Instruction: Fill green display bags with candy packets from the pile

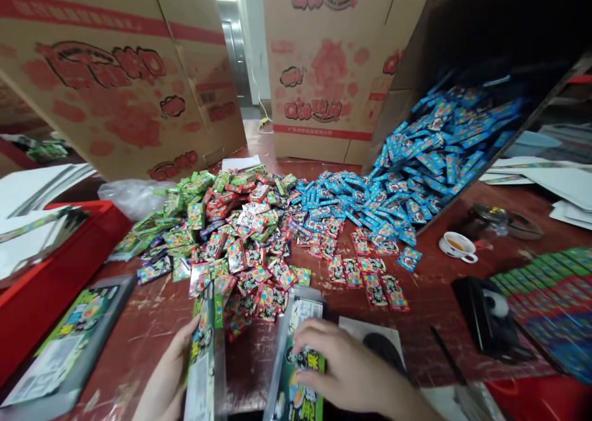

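Note:
My left hand (169,375) grips the side of an upright printed display box (203,353) at the near edge of the red-brown table (435,310). My right hand (346,365) lies with bent fingers on the other printed flap (296,371) of that box, pressing it. Just beyond the box lies a heap of small candy packets: red ones (250,267) in the middle, green ones (185,217) to the left, blue ones (370,199) to the right.
A tipped carton (467,51) spills blue packets at the right. Large printed cartons (115,76) stand at the back. A red tray (50,273) and a flat box (69,341) lie left. A small cup (457,246), a black tape dispenser (490,316) and filled rows of packets (555,298) sit right.

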A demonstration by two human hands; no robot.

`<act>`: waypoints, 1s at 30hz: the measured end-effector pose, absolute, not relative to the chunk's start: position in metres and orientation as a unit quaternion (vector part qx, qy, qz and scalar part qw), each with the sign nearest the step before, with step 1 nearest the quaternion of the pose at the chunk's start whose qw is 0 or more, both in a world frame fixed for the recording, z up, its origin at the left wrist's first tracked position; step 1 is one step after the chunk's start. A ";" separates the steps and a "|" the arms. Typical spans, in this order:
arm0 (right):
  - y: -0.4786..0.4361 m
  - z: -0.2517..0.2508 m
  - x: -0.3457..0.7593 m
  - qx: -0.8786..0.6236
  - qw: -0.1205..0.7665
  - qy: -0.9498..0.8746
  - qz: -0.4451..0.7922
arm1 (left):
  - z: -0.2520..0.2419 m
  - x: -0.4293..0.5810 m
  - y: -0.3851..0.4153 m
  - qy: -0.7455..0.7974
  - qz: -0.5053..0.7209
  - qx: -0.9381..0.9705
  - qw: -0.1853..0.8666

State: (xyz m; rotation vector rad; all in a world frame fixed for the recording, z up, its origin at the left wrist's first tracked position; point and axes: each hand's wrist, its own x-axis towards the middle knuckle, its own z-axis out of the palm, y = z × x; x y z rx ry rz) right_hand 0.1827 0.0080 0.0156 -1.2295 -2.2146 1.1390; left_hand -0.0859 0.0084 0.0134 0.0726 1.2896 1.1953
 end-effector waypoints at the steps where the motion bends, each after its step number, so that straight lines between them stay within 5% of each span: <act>1: 0.004 0.007 0.174 -0.446 0.165 -0.790 0.388 | 0.015 -0.085 0.008 0.564 0.526 0.026 0.636; 4: 0.003 -0.023 0.161 -0.477 0.153 -0.797 0.339 | 0.018 -0.083 0.007 0.556 0.526 0.017 0.644; 9: 0.057 -0.041 0.207 -0.518 0.329 -0.739 0.278 | 0.019 -0.075 0.009 0.586 0.461 0.033 0.665; 19: 0.137 -0.034 0.266 -0.529 0.227 -0.784 0.234 | 0.012 -0.066 0.022 0.605 0.446 0.377 0.541; 30: 0.069 0.009 0.192 -0.338 0.396 -0.642 0.562 | 0.039 -0.056 0.024 0.543 0.313 0.555 0.547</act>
